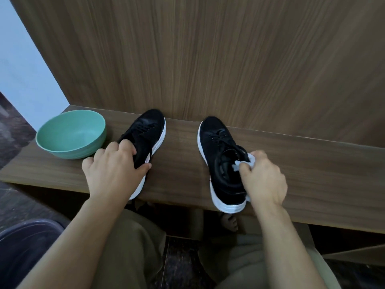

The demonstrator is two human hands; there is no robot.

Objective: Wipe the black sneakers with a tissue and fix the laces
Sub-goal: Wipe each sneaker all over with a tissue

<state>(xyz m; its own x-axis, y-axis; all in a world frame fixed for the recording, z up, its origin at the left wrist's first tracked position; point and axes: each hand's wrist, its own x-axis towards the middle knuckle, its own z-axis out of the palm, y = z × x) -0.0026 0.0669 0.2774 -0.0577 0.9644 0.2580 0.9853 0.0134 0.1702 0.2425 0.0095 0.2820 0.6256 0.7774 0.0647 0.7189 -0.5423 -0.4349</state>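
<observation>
Take the green bowl (70,134) as your landmark: both black sneakers lie to its right on the desk (181,163), toes toward the wood panel (208,59) and heels toward you, hanging a little over the near edge.

The left sneaker (145,138) sits just beside the bowl. Your left hand (113,167) rests on its heel and collar, fingers curled over the opening and thumb against the inner side, so this grip is clamped on the shoe and steadies it.

The right sneaker (220,161) lies well apart from the bowl, with bare desk between the two shoes. Your right hand (263,180) is at its collar on the outer side, fingers curled round a crumpled tissue (244,163) that touches the rim of the opening. This grip is clamped on the tissue.

The relation that matters: the right sneaker's long axis runs from your tissue hand away toward the panel, and the tissue sits at the heel end. The laces (218,136) and toe lie beyond the grip, farther from you. A wipe, as I judge it, goes forward along that axis, and your right hand is the nearer one for it.
</observation>
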